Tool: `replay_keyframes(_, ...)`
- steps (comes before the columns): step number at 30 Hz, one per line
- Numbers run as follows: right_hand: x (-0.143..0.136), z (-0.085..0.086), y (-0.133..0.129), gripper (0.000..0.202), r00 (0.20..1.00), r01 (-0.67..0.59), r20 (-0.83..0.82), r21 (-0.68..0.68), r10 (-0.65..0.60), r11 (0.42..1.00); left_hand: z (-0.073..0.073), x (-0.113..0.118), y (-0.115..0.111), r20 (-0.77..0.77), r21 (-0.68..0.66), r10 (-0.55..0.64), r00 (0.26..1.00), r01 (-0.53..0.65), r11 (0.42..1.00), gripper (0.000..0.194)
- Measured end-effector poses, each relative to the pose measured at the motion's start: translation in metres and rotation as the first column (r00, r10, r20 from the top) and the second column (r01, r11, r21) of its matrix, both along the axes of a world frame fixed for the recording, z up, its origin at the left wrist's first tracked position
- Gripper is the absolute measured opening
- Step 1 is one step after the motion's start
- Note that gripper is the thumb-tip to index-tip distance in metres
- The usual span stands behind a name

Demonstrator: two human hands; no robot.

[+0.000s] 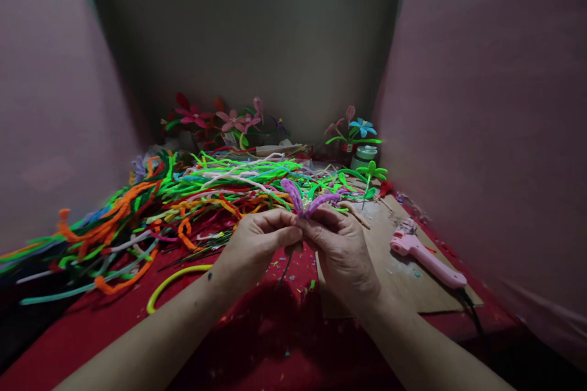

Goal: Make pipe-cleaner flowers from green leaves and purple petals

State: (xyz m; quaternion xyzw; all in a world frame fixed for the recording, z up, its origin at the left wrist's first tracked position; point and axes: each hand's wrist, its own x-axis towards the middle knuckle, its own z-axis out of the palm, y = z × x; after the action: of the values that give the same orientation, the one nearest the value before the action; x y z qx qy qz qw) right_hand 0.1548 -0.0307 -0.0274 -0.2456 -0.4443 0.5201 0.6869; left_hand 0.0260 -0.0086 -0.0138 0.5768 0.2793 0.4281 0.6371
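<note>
Above the bench (275, 351), the left grip (257, 244) and right grip (343, 250) both pinch the base of the fuzzy purple flower (295, 197), which looks light, soft and easily bent, so best held low, clear of its petals.

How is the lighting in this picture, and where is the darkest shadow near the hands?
Head view: dim overall, the back wall gloomy; head view again: a dark shadow lies on the red surface below the left hand and right hand.
</note>
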Motion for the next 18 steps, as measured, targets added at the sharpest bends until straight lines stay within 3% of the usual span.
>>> replay_keyframes(5, 0.000, -0.001, 0.000, 0.005, 0.999, 0.049, 0.010, -0.014, -0.049, 0.999, 0.004, 0.004, -0.013, -0.155, 0.224, 0.243, 0.958, -0.206, 0.953, 0.009)
replay_keyframes(8, 0.001, 0.000, 0.000, 0.005, 1.000, 0.010, -0.006, -0.040, -0.010, 0.999, 0.004, 0.004, -0.017, -0.200, 0.352, 0.330, 0.922, -0.247, 0.903, 0.011)
replay_keyframes(14, 0.004, 0.003, -0.001, 0.005, 0.999, -0.044, -0.011, -0.108, 0.043, 0.993, 0.007, 0.003, -0.019, -0.169, 0.343, 0.321, 0.932, -0.250, 0.905, 0.010)
replay_keyframes(18, 0.006, 0.004, 0.000, 0.010, 0.994, -0.108, -0.037, -0.084, 0.106, 0.991, 0.009, 0.002, -0.020, -0.155, 0.356, 0.297, 0.942, -0.227, 0.907, 0.012)
